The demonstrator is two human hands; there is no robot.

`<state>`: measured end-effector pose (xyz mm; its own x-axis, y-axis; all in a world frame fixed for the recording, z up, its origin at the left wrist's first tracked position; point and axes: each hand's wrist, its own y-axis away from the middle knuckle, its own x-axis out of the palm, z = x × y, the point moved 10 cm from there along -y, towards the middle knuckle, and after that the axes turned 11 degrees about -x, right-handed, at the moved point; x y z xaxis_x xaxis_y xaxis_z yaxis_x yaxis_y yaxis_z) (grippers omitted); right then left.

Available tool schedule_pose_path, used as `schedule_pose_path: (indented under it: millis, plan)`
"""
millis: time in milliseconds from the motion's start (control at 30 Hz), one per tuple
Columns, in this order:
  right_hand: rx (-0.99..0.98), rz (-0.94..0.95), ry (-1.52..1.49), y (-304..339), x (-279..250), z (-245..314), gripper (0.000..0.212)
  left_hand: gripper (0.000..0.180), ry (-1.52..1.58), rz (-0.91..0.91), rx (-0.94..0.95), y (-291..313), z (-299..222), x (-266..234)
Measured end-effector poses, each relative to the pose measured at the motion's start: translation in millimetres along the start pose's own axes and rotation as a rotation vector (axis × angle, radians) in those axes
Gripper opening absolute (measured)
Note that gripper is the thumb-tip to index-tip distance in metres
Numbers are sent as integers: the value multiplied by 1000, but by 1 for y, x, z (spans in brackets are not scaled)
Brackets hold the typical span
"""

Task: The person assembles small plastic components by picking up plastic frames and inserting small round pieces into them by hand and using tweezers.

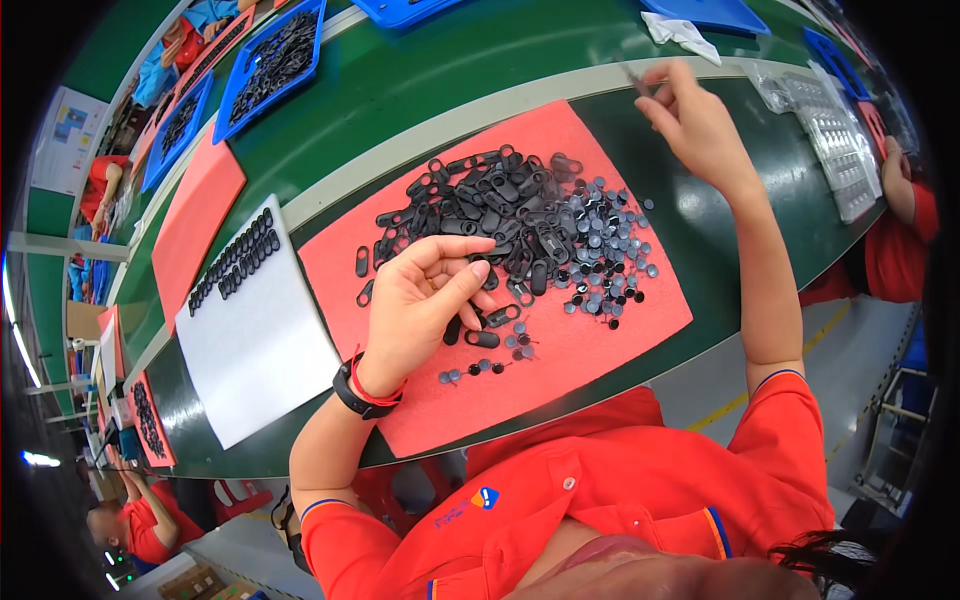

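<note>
On a pink foam mat lies a heap of black oblong plastic parts, each with a ring-shaped hole at one end. My left hand, wearing a black wristband, is over the heap's near edge. Its fingers curl in with thumb and index finger close together, and anything between them cannot be made out. Beside the heap is a pile of small round grey and black discs. Raised beyond the mat at far right, my right hand pinches a small dark piece, blurred by motion.
Left of the mat, a white foam sheet carries rows of black parts. Blue trays of parts stand at far left. A white cloth and clear plastic trays lie at far right. Co-workers sit on both sides.
</note>
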<state>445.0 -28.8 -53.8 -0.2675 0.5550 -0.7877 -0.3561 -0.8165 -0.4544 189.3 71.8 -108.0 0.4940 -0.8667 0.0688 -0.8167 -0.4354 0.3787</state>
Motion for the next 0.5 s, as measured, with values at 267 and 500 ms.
schedule_pose_path:
  millis: [267,500]
  plan:
    - [177,-130,-1152,1,3,3,38,23,18,35,4,1,2,3]
    - [162,-165,-1699,3,5,30,50,23,32,31,17,-1,2,4]
